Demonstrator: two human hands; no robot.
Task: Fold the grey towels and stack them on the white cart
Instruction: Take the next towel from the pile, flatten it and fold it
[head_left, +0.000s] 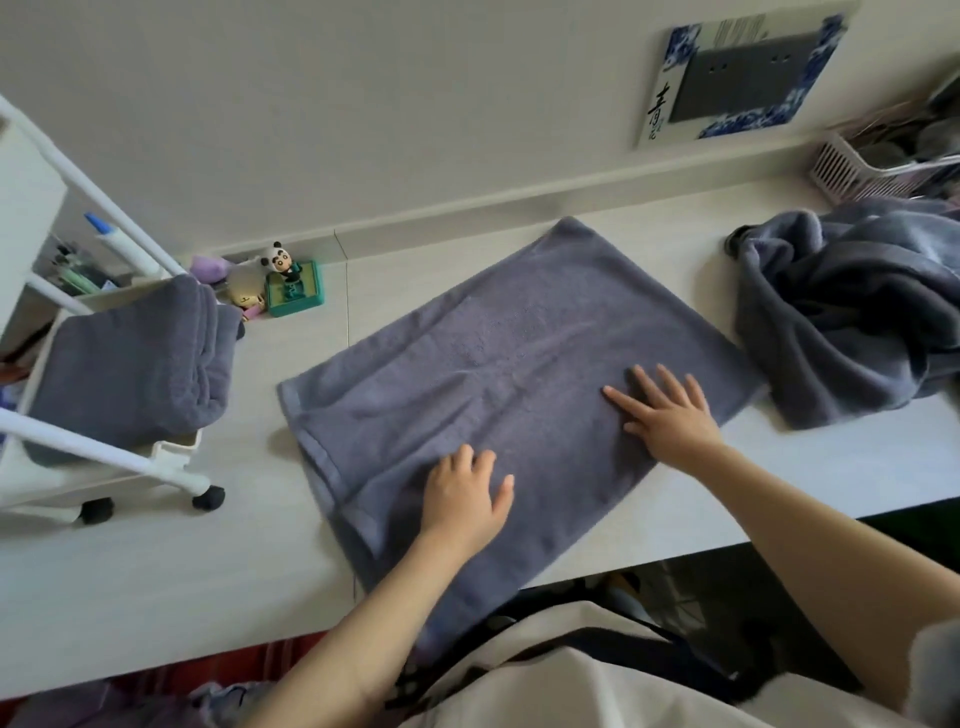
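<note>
Both hands are lying flat on the spread grey terry towel (498, 374), which is lying rectangular and slightly skewed on the pale, off-white worktop (156, 582), its near corner hanging over the worktop's front edge. Left hand (465, 499): fingers straight and slightly spread, palm pressing the towel near its front-left edge, holding nothing. Right hand (667, 415): fingers splayed wide, palm down on the towel's right half, also holding nothing. Faint creases are running across the towel between the two hands.

Left of the spread towel, apart from it, a white tubular-frame cart on black castors (130, 457) is standing on the worktop. A stack of folded grey towels (130, 369) is sitting on the cart's tray, filling most of it, with the rounded folds facing the spread towel.

Right of the spread towel, nearly touching its right corner, a crumpled heap of unfolded grey towels (852, 317) is resting on the worktop. Behind that heap, a pale pink slatted plastic basket (852, 171) is sitting against the wall; its contents are too blurred to identify.

Behind the spread towel's left corner, against the wall, a small panda figurine on a green square base (291, 286) is standing beside some soft pastel toys (228, 283). On the wall above the spread towel's right side, a blue-and-white patterned frame round a grey panel (743, 73) is hanging.
</note>
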